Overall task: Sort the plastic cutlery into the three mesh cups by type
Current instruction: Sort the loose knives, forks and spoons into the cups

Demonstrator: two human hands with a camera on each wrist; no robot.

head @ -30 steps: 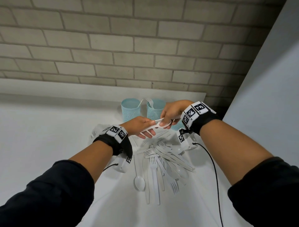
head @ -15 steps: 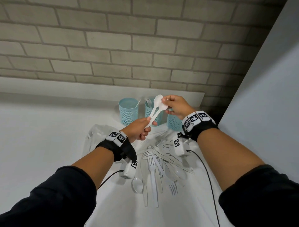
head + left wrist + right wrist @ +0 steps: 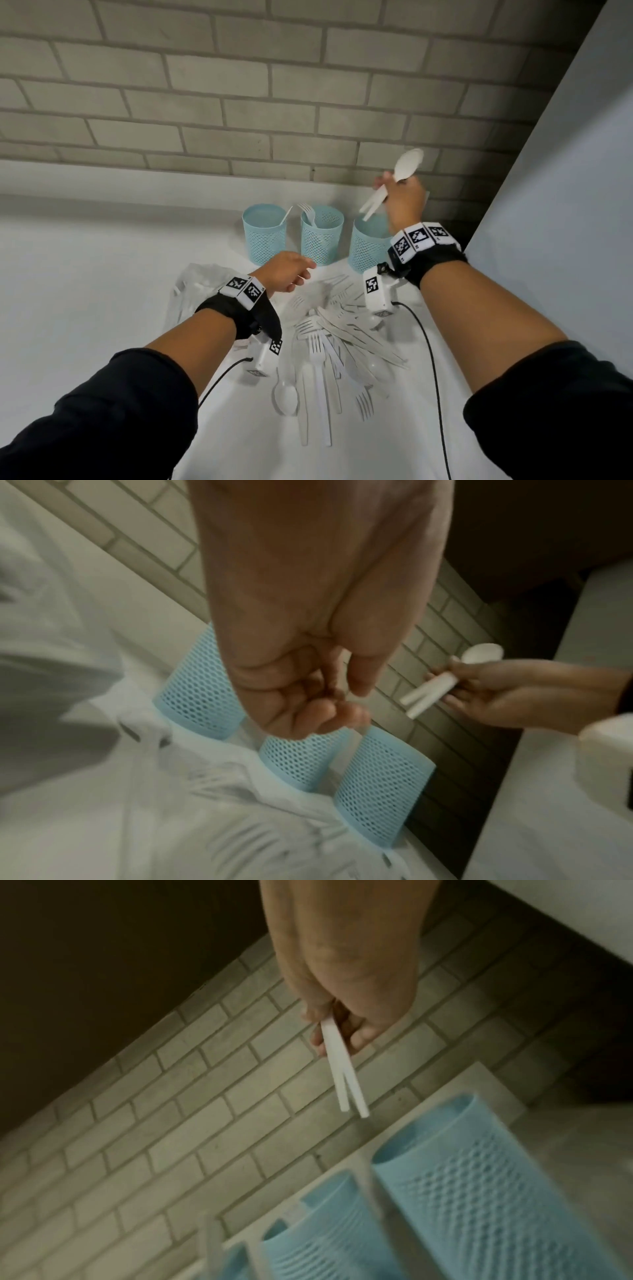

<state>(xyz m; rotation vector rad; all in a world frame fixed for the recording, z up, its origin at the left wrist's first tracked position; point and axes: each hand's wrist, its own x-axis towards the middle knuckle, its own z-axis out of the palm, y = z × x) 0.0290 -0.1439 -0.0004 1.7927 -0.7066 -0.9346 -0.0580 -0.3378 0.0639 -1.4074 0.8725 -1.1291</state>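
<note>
My right hand [image 3: 399, 195] grips two white plastic spoons [image 3: 407, 161] by their necks, bowls up, handles [image 3: 346, 1080] pointing down above the right mesh cup [image 3: 366, 246]. The middle mesh cup [image 3: 320, 236] holds a fork; the left mesh cup [image 3: 264, 233] holds one thin white piece. My left hand [image 3: 287, 272] hovers in front of the left and middle cups, fingers loosely curled [image 3: 325, 712] and holding nothing. A pile of white forks, spoons and knives [image 3: 329, 346] lies on the white table below both wrists.
A crumpled clear plastic bag [image 3: 202, 284] lies left of the pile. A brick wall [image 3: 239, 102] stands right behind the cups, and a pale panel [image 3: 565, 205] closes off the right side. Black sensor cables [image 3: 431, 370] trail across the table.
My left hand let go of the spoons and dropped toward the pile. My right hand carried both spoons up and to the right, over the right cup.
</note>
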